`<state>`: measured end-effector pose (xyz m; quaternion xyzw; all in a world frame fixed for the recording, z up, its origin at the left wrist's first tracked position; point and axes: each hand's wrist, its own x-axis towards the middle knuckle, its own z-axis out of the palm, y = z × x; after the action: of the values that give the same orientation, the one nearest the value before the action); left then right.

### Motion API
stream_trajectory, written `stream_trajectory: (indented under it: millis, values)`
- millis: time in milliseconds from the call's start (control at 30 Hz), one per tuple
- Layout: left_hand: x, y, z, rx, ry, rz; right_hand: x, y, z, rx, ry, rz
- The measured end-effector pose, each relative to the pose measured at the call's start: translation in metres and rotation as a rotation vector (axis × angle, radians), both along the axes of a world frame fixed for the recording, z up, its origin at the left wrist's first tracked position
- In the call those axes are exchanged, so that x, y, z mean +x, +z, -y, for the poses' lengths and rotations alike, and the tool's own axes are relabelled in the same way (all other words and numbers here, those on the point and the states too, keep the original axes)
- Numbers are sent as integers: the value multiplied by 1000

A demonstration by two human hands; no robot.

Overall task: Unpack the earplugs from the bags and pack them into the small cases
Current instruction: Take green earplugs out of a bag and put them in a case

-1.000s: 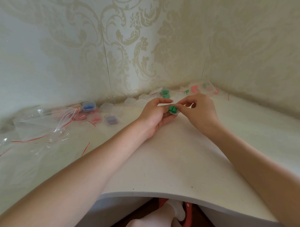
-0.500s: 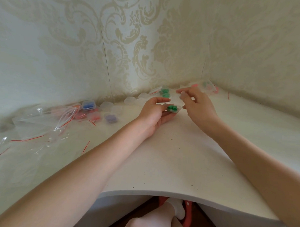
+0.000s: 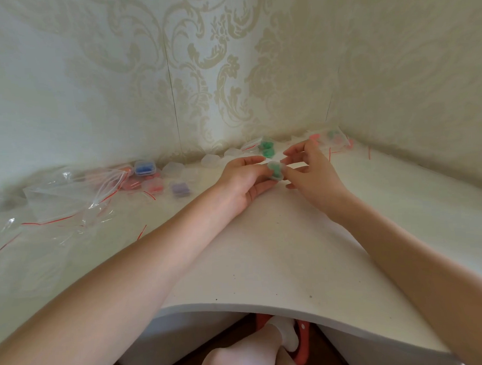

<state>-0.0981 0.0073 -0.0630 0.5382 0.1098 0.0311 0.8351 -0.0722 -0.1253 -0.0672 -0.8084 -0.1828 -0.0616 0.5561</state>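
Observation:
A small clear case (image 3: 276, 171) with green earplugs inside is held just above the white desk, near the back corner. My left hand (image 3: 244, 179) grips it from the left between thumb and fingers. My right hand (image 3: 310, 170) pinches its right side with thumb and forefinger, other fingers spread. Whether the lid is closed is blurred. Behind it lies a small bag with green earplugs (image 3: 266, 148). Further right sits a bag of pink and green earplugs (image 3: 332, 138).
Filled cases, blue (image 3: 144, 168), pink (image 3: 152, 185) and purple (image 3: 179, 188), sit at back left beside empty clear cases (image 3: 209, 160). Empty zip bags with red strips (image 3: 71, 196) cover the left of the desk. The desk's curved front edge (image 3: 238, 308) is near me; walls close the corner.
My right hand reached toward the back bags half a second ago and has come back to the green-filled case, pinching it again. My left hand kept hold of the case throughout.

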Motion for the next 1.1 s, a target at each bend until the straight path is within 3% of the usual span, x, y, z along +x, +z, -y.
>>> stream_trajectory:
  millis: [100,300,467,533,600,667,733,867,1100]
  values:
    - [0,-1,0,59,8,45,-1,-2,-1,19,17,-32]
    - [-5,-5,3,538,58,158,-1,-5,1,153,42,-157]
    - [-16,0,-6,1280,203,349,0,-3,4,105,13,-147]
    - [-19,8,-11,1652,254,238,0,-4,2,43,5,-120]
    - [-25,15,-13,1978,183,-43,-1,-6,0,-14,12,-94]
    - [-36,18,-15,2051,85,-353,-2,-8,0,-56,33,-60]
    - [-52,19,-20,2096,17,-497,-5,-10,-1,-86,49,-25]
    - [-87,19,-35,2151,-3,-481,-13,-9,-7,-71,69,0]
    - [-96,16,-64,2048,262,-284,-31,7,-53,-69,238,18]
